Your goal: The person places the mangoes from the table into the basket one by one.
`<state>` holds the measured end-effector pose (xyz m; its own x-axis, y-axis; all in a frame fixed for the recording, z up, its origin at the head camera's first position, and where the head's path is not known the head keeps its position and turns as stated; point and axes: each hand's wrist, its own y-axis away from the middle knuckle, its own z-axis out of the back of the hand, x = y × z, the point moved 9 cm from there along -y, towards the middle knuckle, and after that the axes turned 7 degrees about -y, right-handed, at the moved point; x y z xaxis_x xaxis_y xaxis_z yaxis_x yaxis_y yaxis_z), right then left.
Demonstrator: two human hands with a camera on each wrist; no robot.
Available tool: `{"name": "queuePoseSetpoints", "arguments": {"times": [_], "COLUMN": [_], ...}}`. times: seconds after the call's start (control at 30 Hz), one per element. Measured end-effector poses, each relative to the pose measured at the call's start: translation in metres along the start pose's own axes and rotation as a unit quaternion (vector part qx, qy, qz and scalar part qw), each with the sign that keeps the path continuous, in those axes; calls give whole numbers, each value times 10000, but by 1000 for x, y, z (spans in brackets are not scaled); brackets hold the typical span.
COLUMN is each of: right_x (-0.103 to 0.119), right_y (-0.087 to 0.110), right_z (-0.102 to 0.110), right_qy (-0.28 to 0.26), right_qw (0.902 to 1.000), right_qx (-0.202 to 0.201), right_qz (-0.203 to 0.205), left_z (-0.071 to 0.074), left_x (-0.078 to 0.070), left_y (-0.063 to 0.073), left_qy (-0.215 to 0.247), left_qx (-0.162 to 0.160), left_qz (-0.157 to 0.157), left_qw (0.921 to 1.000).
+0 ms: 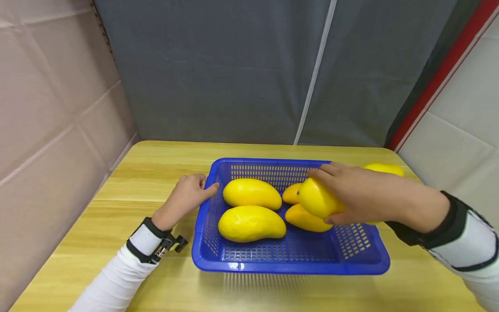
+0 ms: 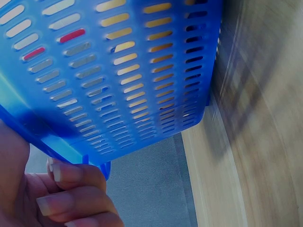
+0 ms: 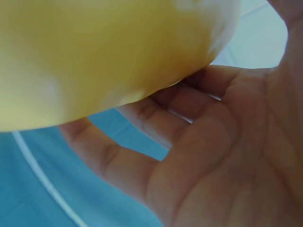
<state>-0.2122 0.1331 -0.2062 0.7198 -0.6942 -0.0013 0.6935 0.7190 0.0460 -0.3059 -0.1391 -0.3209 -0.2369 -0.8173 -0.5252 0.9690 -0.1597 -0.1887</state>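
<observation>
My left hand (image 1: 187, 193) grips the left rim of a blue perforated plastic basket (image 1: 288, 268), thumb over the rim and fingers curled under its outer side (image 2: 75, 194). Over the basket's right half, my right hand (image 1: 356, 190) holds a yellow mango (image 1: 316, 200), its fingers spread round the fruit's far side (image 3: 113, 56). Two large mangoes (image 1: 252, 193) (image 1: 251, 224) lie side by side in the basket's left half. Partly hidden by the held fruit, two more orange-yellow mangoes (image 1: 291, 193) (image 1: 306, 219) lie beside them.
Behind my right forearm, another yellow fruit (image 1: 383, 168) shows on the right part of the wooden table (image 1: 163, 160). A grey cloth panel (image 1: 218, 78) stands at the back, with pale covered walls (image 1: 50, 95) on both sides.
</observation>
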Motion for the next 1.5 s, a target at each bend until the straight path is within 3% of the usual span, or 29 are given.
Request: {"name": "queuePoseSetpoints", "arguments": {"times": [0.33,0.87,1.17,1.33,1.5], "right_x": [23,57,65,72,85], "right_y": [-22,-51,-67,-72,-77], "right_z": [-6,-27,-50,-56,-66], "right_qy": [113,211,58,98,225], "right_qw": [9984,9966,9953,9944,9903], "right_qx": [528,418,824,887,1224], "right_qz": [-171,683,505,567,619], "left_z": [0,0,-2,0,1], "left_x": [1,-1,-1,-4,-4], "left_y": [2,1,1,1,1], "left_qy": [49,63,26,-11,6], "left_qx": [-24,-13,-14,-86,-102], "left_qz": [-16,-71,-106,-133,-163], "left_qw": [10000,10000,9999,9999,9998]}}
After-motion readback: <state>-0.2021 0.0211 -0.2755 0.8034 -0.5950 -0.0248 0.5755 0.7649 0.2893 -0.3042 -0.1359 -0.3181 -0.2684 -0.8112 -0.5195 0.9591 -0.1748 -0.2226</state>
